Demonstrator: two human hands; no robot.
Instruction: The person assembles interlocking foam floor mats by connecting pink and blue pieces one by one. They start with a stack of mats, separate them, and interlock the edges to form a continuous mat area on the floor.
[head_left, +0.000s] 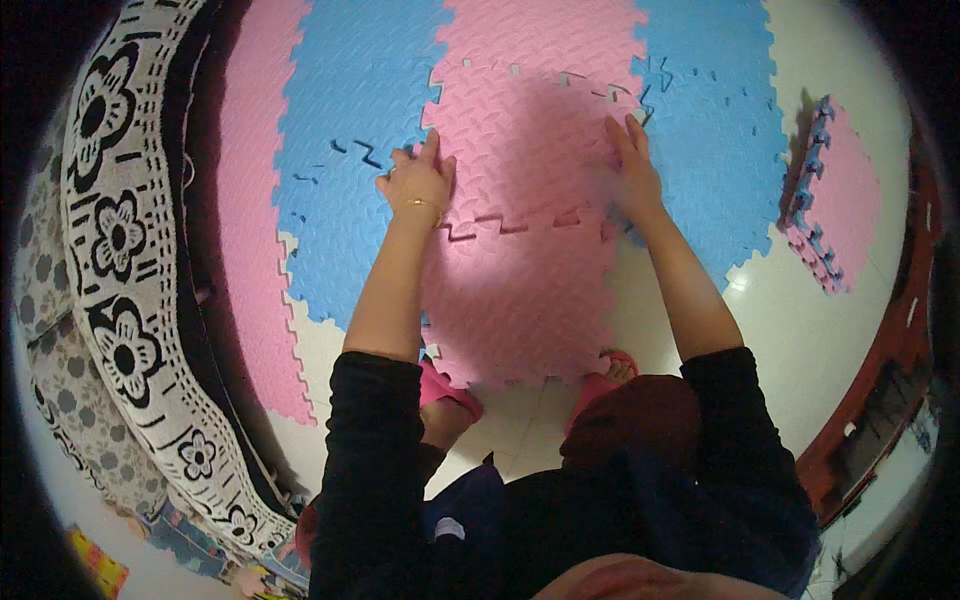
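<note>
A pink foam puzzle mat tile lies in the middle, between a blue tile on its left and a blue tile on its right. My left hand presses flat along the left seam, fingers spread. Along the right seam, my right hand rests with its fingers stretched out; its thumb side is blurred. Neither hand grips anything. Small gaps show at the far seam of the middle tile. Toward me, another pink tile joins it along a seam with visible gaps, its near edge by my feet.
A stack of loose pink and blue tiles lies on the pale floor at the right. Down the left runs a long pink strip of mat, beside furniture draped with a black-and-white flowered cover. My pink slippers stand at the near edge.
</note>
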